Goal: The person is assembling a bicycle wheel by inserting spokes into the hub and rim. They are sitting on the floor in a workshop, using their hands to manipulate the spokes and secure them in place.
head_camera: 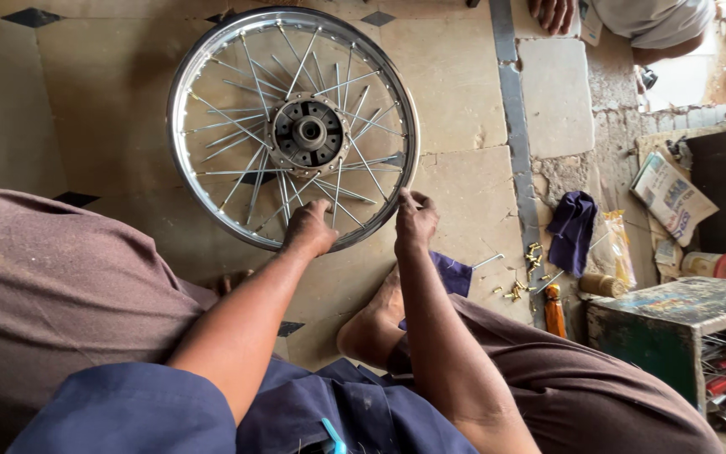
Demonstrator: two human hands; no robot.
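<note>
Your view is lit by soft, even daylight, brightest up and to the right of your hands [363, 227], where the background blows out to white. The wheel rim [180, 92] above them throws small glints. Shadows stay faint beneath your forearms. Focus holds sharp at centre; the edges bow slightly, and your nearest clothing softens.

One cam, on head. Looks straight down at floor [464, 92], close over both arms, wheel [292, 128] up top.
</note>
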